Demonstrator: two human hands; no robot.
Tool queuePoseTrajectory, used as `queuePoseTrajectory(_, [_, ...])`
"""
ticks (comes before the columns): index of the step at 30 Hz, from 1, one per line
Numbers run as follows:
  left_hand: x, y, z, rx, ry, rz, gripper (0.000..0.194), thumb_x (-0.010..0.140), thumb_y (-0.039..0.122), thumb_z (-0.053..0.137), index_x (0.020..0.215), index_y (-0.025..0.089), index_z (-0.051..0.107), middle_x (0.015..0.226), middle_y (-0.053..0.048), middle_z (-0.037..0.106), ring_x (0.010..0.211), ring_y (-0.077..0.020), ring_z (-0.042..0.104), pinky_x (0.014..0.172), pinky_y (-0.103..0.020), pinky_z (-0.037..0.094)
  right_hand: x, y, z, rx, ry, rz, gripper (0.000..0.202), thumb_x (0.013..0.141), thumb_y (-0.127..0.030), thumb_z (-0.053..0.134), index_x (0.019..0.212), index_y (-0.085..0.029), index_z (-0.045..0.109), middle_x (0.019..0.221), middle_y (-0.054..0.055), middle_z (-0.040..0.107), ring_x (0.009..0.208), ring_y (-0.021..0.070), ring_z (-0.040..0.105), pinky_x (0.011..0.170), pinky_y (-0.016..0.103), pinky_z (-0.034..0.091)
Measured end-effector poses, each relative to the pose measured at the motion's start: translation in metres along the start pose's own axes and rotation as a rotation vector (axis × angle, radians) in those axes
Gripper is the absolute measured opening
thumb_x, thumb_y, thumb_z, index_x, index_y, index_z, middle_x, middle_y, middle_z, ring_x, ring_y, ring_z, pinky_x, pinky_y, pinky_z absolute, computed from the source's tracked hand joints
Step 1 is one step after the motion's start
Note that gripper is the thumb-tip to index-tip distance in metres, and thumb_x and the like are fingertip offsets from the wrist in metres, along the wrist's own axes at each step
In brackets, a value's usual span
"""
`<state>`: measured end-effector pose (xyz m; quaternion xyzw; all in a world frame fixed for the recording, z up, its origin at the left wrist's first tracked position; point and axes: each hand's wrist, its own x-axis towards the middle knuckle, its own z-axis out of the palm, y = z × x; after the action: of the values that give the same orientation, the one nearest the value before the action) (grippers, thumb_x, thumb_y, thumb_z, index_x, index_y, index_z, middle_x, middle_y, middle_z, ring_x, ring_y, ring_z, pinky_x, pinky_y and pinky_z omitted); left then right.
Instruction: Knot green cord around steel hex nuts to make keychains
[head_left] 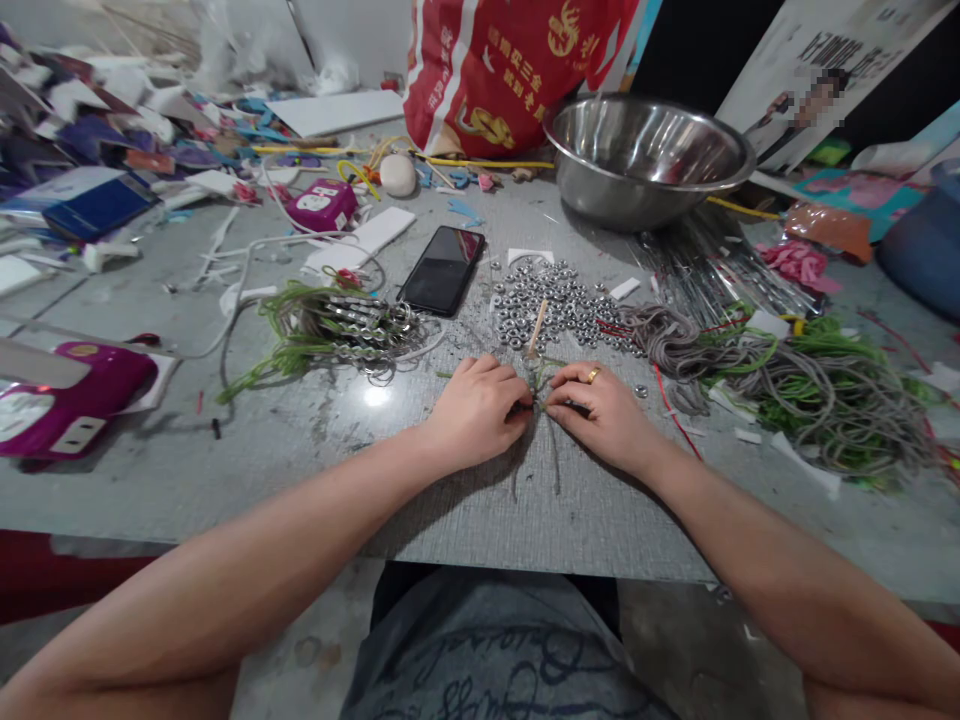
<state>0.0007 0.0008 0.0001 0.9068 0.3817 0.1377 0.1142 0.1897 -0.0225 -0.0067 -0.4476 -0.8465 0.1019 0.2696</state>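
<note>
My left hand (484,410) and my right hand (600,412) meet low over the table, fingers pinched on thin green and grey cords (556,465). Two grey cord ends hang toward me from between the hands. A gold ring (593,375) is on a finger of my right hand. Just beyond the fingertips a small wooden stick (538,325) stands up at a tilt. Behind it lies a heap of small silver metal nuts (555,285). The knot or crossing of the cords is partly hidden by my fingers.
To the left lie a bundle of green cords with metal pieces (322,325), a black phone (442,268) and a purple power socket (82,395). Grey and green cords (817,390) pile up at right. A steel bowl (645,190) and a red bag (487,80) stand behind.
</note>
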Motion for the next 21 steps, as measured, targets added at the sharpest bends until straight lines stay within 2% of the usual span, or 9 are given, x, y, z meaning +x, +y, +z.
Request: queuePoseTrajectory(21, [0.0000, 0.0017, 0.0030, 0.055, 0.027, 0.016, 0.013, 0.079, 0.019, 0.052, 0.074, 0.018, 0.064, 0.072, -0.002, 0.065, 0.078, -0.0208, 0.052, 0.071, -0.035, 0.030, -0.0001, -0.0023, 0.0035, 0.005, -0.001, 0.017, 0.011, 0.082, -0.022, 0.056, 0.080, -0.020, 0.066, 0.086, 0.005, 0.065, 0.084, 0.0188, 0.056, 0.076, 0.036, 0.045])
